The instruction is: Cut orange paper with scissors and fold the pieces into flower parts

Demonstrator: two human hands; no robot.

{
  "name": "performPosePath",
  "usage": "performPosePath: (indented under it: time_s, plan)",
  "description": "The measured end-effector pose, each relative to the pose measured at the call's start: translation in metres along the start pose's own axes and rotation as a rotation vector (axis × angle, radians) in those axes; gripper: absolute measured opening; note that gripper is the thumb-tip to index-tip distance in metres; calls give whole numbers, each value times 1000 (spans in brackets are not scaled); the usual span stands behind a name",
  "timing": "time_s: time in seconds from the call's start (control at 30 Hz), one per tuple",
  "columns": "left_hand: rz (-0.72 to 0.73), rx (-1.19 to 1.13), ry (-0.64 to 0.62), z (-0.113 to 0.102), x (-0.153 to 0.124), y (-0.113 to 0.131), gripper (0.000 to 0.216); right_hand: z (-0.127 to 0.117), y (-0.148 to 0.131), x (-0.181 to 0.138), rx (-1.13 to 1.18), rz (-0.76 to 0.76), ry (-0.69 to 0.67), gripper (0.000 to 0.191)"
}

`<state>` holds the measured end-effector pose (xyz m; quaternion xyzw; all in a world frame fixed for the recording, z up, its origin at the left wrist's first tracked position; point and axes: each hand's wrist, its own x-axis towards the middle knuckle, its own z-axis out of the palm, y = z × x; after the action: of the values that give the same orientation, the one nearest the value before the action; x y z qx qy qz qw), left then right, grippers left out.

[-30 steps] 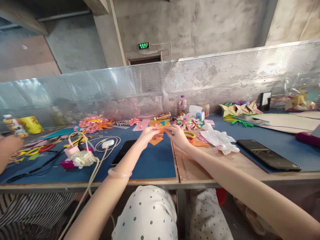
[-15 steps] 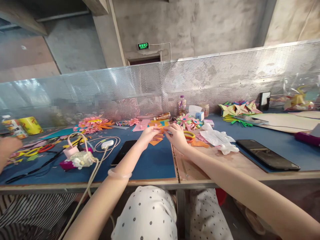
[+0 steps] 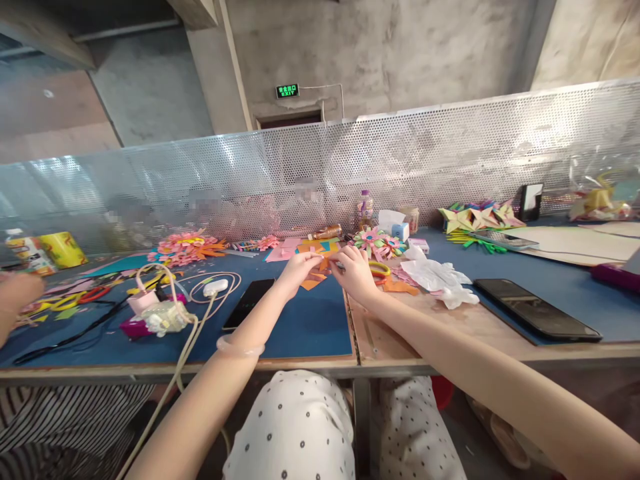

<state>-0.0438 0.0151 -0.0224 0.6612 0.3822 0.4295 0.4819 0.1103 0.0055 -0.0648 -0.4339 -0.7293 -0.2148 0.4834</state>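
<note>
My left hand [image 3: 300,268] and my right hand [image 3: 354,272] meet above the middle of the blue table. Between their pinched fingertips is a small piece of orange paper [image 3: 324,264], partly hidden by the fingers. Below and behind it lie more orange sheets [image 3: 313,281] and pink paper [image 3: 283,251]. Scissors with yellow and orange handles [image 3: 379,270] rest just right of my right hand. Paper flowers in pink and green [image 3: 375,243] sit behind that hand.
Phones lie left [image 3: 249,303] and right [image 3: 535,308] of my arms. A cabled charger [image 3: 163,315] stands at left, near another person's hand [image 3: 20,293]. Crumpled white tissue [image 3: 440,277] lies at right. A perforated metal screen [image 3: 425,160] runs along the back.
My hands stay in nearly the same place, still pinching the orange paper, which has tilted slightly. The other person's hand at far left has shifted a little.
</note>
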Motion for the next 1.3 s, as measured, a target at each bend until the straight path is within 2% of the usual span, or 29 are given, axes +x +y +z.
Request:
performPosePath:
  time_s: [0.27,0.47,1.13,1.3]
  plan:
    - [7,-45,2,1,-4,6,22,-3,1,0,-98,-173,-13,20]
    - [-3,-104,13,0,-3,5,22,-7,1,0,-161,-245,-50,23]
    - [-34,-111,15,-5,4,-5,24,-9,1,1,-251,-323,-135,22]
    - [-33,-118,56,-8,7,-7,21,-9,0,1,-243,-307,-152,26]
